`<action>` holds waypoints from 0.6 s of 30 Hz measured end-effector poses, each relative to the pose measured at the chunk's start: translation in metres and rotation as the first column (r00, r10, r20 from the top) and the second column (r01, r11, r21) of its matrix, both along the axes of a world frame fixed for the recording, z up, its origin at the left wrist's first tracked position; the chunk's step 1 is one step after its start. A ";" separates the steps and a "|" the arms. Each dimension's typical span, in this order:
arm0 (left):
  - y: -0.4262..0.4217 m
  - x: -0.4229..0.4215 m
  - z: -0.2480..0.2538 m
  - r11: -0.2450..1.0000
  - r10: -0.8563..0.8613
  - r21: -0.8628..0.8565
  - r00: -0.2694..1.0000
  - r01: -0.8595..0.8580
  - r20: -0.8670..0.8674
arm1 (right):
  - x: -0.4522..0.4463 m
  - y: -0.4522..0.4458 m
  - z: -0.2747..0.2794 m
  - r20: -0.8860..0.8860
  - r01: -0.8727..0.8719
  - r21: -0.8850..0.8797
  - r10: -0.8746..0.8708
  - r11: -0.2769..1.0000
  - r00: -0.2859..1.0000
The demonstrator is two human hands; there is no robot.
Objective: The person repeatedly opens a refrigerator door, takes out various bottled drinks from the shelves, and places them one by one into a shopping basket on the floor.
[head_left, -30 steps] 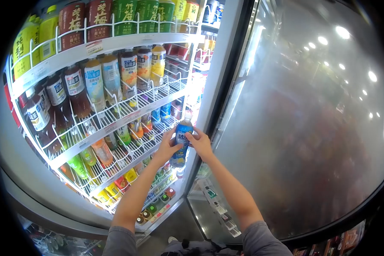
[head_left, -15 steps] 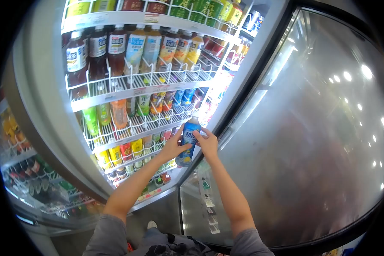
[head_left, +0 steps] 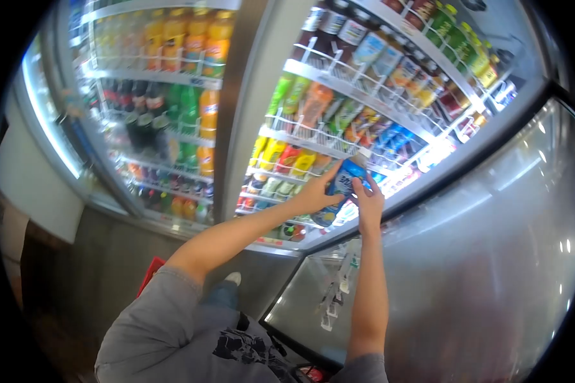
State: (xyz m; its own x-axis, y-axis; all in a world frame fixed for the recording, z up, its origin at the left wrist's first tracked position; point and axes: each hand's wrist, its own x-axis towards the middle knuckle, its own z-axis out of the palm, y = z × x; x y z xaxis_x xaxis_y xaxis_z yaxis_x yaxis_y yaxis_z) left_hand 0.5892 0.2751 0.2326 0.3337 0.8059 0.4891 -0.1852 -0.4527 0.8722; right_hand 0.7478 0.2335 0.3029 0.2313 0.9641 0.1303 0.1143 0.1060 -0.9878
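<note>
A blue-labelled drink bottle (head_left: 345,177) with a pale cap is held tilted in front of the open drinks fridge, its top leaning right. My left hand (head_left: 317,193) grips it from the left side, thumb across the lower label. From the right, my right hand (head_left: 369,199) has its fingers closed on the bottle's side and label. Behind the bottle, white wire shelves (head_left: 358,96) carry rows of bottled drinks. Part of the label is covered by my fingers.
On the right the fridge's glass door (head_left: 473,255) stands open, fogged and close to my right arm. A second fridge (head_left: 153,83) with orange and green bottles is at left. Something red (head_left: 150,276) is beside my left sleeve, above the dark floor (head_left: 115,255).
The view has swung left, bringing the second fridge and more floor into sight. The bottle remains in both hands and appears further right and more tilted.
</note>
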 end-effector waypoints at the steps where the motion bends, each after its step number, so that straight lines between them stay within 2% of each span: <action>1: -0.013 -0.012 -0.002 0.999 0.007 -0.044 0.999 -0.009 -0.039 | -0.007 -0.006 -0.005 -0.026 -0.046 -0.010 0.046 0.999 0.999; 2: -0.025 -0.024 -0.003 0.996 0.009 -0.084 0.997 -0.016 -0.078 | -0.018 -0.015 -0.011 -0.034 -0.048 -0.005 0.048 0.999 0.998; 4: -0.045 -0.048 -0.010 0.995 0.091 -0.044 0.994 -0.094 -0.058 | -0.039 -0.029 -0.017 -0.010 -0.104 -0.024 0.103 0.994 0.995; 6: -0.067 -0.076 -0.010 0.985 0.093 -0.135 0.988 -0.109 -0.123 | -0.066 -0.042 -0.021 -0.039 -0.164 -0.030 0.163 0.986 0.986; 8: -0.086 -0.102 -0.009 0.970 0.111 -0.208 0.991 -0.126 -0.080 | -0.089 -0.048 -0.028 -0.047 -0.229 -0.032 0.227 0.973 0.973; 10: -0.101 -0.129 -0.014 0.963 0.179 -0.202 0.984 -0.177 -0.007 | -0.115 -0.051 -0.039 -0.050 -0.315 -0.029 0.313 0.949 0.948; 12: -0.116 -0.162 -0.012 0.948 0.250 -0.203 0.968 -0.247 -0.012 | -0.148 -0.053 -0.041 -0.048 -0.418 0.018 0.418 0.909 0.907; 15: -0.133 -0.205 -0.022 0.938 0.320 -0.181 0.940 -0.297 0.116 | -0.195 -0.059 -0.049 -0.065 -0.531 0.008 0.530 0.847 0.845; 18: -0.164 -0.251 -0.015 0.890 0.382 -0.341 0.903 -0.301 0.198 | -0.244 -0.066 -0.052 -0.087 -0.645 -0.010 0.642 0.764 0.762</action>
State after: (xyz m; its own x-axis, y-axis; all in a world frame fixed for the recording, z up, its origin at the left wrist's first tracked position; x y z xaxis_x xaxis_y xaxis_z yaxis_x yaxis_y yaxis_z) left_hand 0.3377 0.1110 0.2175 -0.0916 0.9662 0.2409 -0.2981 -0.2574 0.9192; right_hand 0.5037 0.1675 0.2508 -0.4376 0.8936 0.1003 -0.0407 0.0917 -0.9950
